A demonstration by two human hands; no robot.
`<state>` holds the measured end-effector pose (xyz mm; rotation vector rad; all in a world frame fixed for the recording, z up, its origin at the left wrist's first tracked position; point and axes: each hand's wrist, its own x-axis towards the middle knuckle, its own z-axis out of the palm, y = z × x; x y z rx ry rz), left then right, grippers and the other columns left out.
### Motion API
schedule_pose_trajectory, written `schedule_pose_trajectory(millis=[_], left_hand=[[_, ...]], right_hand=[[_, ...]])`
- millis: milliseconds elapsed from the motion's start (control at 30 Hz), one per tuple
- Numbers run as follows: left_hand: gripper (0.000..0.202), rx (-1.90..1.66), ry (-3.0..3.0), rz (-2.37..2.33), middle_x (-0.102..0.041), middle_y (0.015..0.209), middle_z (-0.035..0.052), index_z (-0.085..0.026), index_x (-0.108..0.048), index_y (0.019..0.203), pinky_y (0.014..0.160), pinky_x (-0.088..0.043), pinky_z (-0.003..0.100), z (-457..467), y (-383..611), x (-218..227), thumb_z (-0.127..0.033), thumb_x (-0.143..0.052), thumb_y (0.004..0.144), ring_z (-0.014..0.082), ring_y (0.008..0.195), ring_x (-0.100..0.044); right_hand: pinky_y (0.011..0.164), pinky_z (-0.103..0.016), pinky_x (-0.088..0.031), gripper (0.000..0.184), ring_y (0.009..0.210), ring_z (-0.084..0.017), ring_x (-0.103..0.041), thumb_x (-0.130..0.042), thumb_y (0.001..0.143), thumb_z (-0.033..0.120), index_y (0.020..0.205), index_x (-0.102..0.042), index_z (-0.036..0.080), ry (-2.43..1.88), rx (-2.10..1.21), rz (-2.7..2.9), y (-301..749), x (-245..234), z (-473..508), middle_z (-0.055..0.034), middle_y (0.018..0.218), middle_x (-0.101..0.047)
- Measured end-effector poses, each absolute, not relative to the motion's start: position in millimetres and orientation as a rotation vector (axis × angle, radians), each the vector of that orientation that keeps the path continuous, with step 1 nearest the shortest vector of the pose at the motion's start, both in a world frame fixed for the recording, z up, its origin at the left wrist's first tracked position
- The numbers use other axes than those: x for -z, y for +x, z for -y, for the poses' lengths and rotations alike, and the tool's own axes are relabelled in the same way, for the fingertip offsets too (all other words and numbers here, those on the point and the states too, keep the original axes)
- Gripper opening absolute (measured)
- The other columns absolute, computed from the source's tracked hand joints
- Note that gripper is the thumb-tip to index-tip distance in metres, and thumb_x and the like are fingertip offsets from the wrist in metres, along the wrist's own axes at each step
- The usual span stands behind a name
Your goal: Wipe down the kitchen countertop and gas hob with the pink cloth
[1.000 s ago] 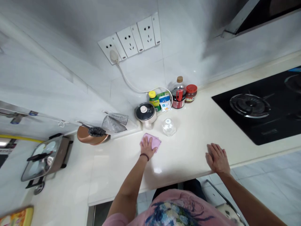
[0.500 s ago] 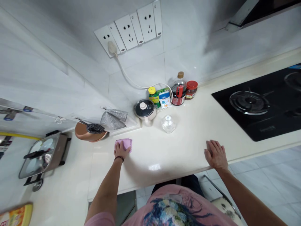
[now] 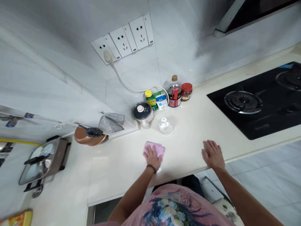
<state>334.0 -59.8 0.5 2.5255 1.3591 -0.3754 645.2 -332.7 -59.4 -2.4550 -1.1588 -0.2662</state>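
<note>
My left hand [image 3: 152,157] lies flat on a folded pink cloth [image 3: 157,148], pressing it onto the cream countertop [image 3: 188,138] near the front edge. The fingers are spread over the cloth. My right hand [image 3: 212,154] rests palm down on the counter by its front edge, fingers stretched out, with nothing in it. A small clear glass jar [image 3: 165,125] stands just beyond the cloth.
Against the wall stand a small lidded pot [image 3: 142,113], a yellow-capped bottle [image 3: 150,98], a dark sauce bottle [image 3: 174,93] and a red-lidded jar [image 3: 186,91]. A black gas hob [image 3: 256,103] lies right. A copper pan [image 3: 89,137] and an electric grill [image 3: 42,160] sit left.
My left hand slid the pink cloth left along the counter, then back right and nearer the front edge. My right hand has stayed flat in the same spot.
</note>
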Motion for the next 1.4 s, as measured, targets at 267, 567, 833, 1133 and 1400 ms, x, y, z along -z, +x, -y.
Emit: schedule_pose_trajectory(millis=[267,567,833,1133,1400], left_hand=[[0.092,0.137,2.529,-0.853,-0.02,0.171,0.0229,-0.017,-0.046,0.151,0.123,-0.011,0.074,127.4,397.7,-9.0,-0.071,-0.064,0.079,0.0463,0.158,-0.01],[0.058,-0.033,2.494,-1.369,-0.036,0.166,0.0183,-0.015,-0.047,0.152,0.128,-0.019,0.062,86.2,310.8,1.6,-0.034,-0.047,0.097,0.0326,0.16,-0.016],[0.063,0.162,2.357,-1.815,-0.028,0.17,0.02,-0.009,-0.037,0.159,0.128,-0.019,0.054,24.8,179.3,-11.9,-0.035,-0.033,0.101,0.0314,0.16,-0.015],[0.065,0.072,1.857,-2.43,-0.04,0.16,0.0269,-0.005,-0.041,0.152,0.119,-0.033,0.059,-1.5,141.1,-23.3,-0.044,-0.025,0.103,0.036,0.152,-0.032],[0.077,0.084,2.254,-1.987,-0.016,0.172,0.025,-0.006,-0.022,0.163,0.126,-0.01,0.064,96.1,269.2,3.2,-0.048,-0.035,0.1,0.0404,0.16,-0.006]], right_hand=[[0.123,-0.059,-0.026,0.063,0.148,-0.033,-0.038,-0.047,0.095,0.039,0.154,-0.044,0.019,-2.452,0.244,1.159,646.7,57.8,333.6,-0.0133,0.156,-0.05],[0.122,-0.061,-0.027,0.062,0.147,-0.033,-0.039,-0.046,0.095,0.044,0.151,-0.048,0.018,-2.442,0.223,1.165,652.3,63.9,335.4,-0.0143,0.156,-0.049],[0.123,-0.061,-0.027,0.062,0.148,-0.033,-0.038,-0.042,0.097,0.048,0.15,-0.049,0.017,-2.419,0.232,1.159,652.3,63.0,334.5,-0.0146,0.156,-0.049],[0.121,-0.065,-0.026,0.063,0.147,-0.036,-0.038,-0.043,0.096,0.046,0.15,-0.048,0.015,-2.364,0.234,1.173,651.7,62.2,334.4,-0.0169,0.156,-0.048],[0.12,-0.067,-0.027,0.061,0.147,-0.039,-0.038,-0.046,0.096,0.045,0.149,-0.051,0.015,-2.301,0.225,1.171,652.4,61.0,333.8,-0.0179,0.157,-0.047]])
